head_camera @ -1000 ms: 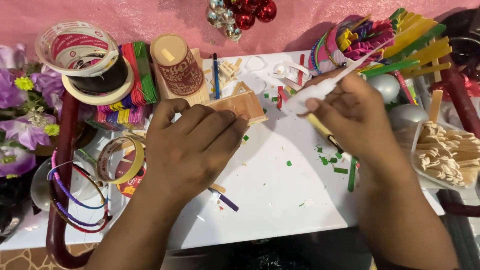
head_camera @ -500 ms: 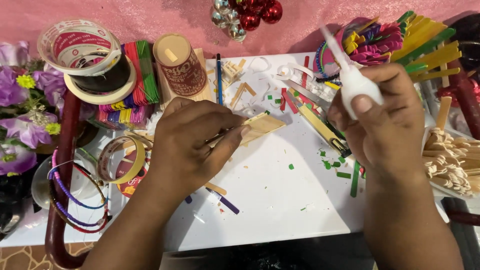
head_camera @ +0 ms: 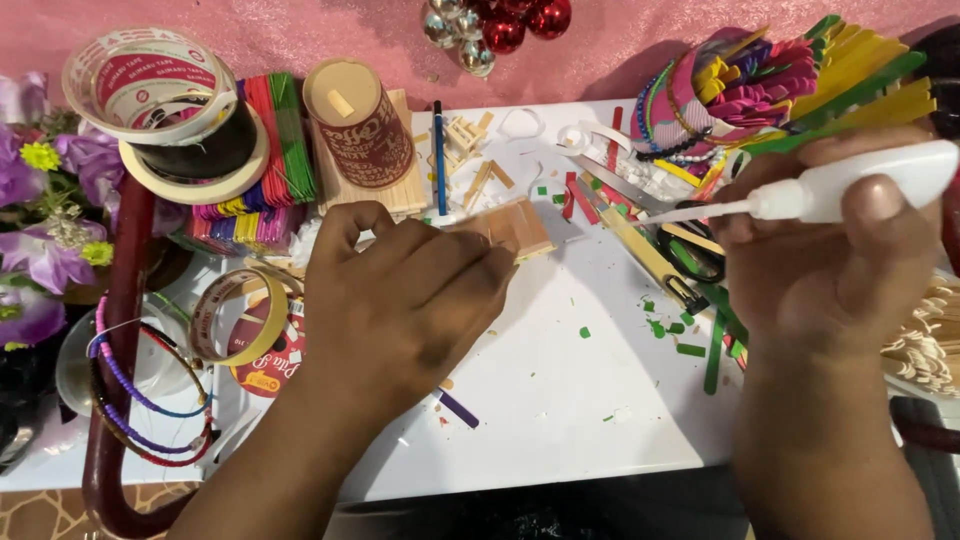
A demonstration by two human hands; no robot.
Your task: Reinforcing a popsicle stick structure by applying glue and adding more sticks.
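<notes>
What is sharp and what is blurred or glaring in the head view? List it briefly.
Head view: even, soft light with faint shadows under the left hand; the white board is bright but not blown out; the right hand and its white glue bottle sit close and slightly soft; small highlights glint on the baubles; stick panel is reasonably sharp.

You have a white work board (head_camera: 560,400) under everything. Green paper scraps (head_camera: 668,328) lie scattered toward three o'clock, a purple stick (head_camera: 458,408) near six, a blue pencil (head_camera: 438,155) at twelve, and tape rolls (head_camera: 150,100) at ten, possibly just off its edge.
</notes>
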